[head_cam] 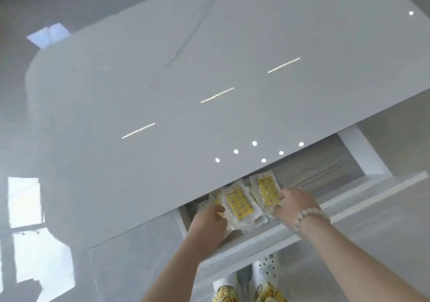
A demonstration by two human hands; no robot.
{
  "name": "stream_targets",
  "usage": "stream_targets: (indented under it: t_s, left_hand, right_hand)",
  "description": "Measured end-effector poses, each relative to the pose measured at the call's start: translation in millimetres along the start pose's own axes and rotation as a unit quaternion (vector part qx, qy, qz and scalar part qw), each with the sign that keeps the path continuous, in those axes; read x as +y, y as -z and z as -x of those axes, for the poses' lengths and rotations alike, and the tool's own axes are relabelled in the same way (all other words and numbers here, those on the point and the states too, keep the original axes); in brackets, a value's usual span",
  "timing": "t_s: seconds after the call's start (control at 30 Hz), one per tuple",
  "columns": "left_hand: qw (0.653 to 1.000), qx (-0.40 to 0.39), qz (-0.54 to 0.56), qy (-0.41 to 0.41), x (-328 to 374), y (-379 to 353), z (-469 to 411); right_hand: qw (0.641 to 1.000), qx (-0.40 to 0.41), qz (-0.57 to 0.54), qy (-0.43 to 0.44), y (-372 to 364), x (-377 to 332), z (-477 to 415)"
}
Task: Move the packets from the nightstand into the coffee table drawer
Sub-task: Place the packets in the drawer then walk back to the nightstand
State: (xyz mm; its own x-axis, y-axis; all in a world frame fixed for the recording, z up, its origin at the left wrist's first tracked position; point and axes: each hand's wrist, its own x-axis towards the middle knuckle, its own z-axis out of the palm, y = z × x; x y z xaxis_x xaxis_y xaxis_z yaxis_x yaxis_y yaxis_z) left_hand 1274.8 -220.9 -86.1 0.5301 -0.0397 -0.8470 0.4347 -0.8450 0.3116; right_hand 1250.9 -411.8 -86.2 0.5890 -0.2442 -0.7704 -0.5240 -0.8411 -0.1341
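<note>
The coffee table drawer (344,194) is pulled out under the glossy white tabletop (186,80). Several clear packets with yellow patterned inserts (239,205) lie in its left half, partly under the table's edge. My left hand (210,220) reaches into the drawer and holds the left side of the packet pile. My right hand (294,205), with a bead bracelet at the wrist, grips the near end of the right packet (267,188). The drawer's right half shows bare grey wood-grain bottom.
The tabletop fills most of the view and reflects ceiling lights. A shiny grey tile floor (35,208) lies to the left and below. My feet in white clogs (265,269) stand just under the drawer front.
</note>
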Motion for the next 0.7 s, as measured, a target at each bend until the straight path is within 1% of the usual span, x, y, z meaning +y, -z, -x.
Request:
stream_targets:
  t_s: [0.07, 0.13, 0.23, 0.33, 0.4, 0.47, 0.57, 0.7]
  left_hand:
    - [0.998, 0.01, -0.061, -0.016, 1.3, 43.1, 35.2]
    - [0.993, 0.041, -0.107, -0.025, 2.0, 87.0, 70.8]
    - [0.985, 0.119, -0.117, -0.045, 8.8, 145.6, 130.0]
    - [0.964, 0.222, -0.13, -0.07, 18.1, 197.3, 192.8]
    - [0.938, 0.298, -0.157, -0.085, 18.3, 228.2, 231.5]
    - [0.916, 0.357, -0.166, -0.082, 11.1, 252.6, 265.2]
    - [0.903, 0.405, -0.136, -0.047, -9.2, 274.4, 306.7]
    - [0.889, 0.45, -0.087, 0.009, -43.3, 275.9, 356.3]
  right_hand:
    - [0.999, 0.004, 0.027, 0.029, 27.2, -27.1, 36.8]
    - [0.995, 0.024, 0.07, 0.075, 57.5, -58.9, 74.2]
    - [0.975, 0.088, 0.122, 0.161, 107.9, -108.8, 133.6]
    - [0.95, 0.157, 0.11, 0.245, 152.0, -157.9, 189.3]
    - [0.928, 0.197, 0.108, 0.296, 174.0, -188.8, 224.1]
    - [0.904, 0.222, 0.122, 0.344, 188.6, -217.5, 258.4]
    - [0.859, 0.241, 0.153, 0.426, 197.0, -255.2, 305.9]
    - [0.802, 0.247, 0.188, 0.511, 189.6, -289.8, 357.0]
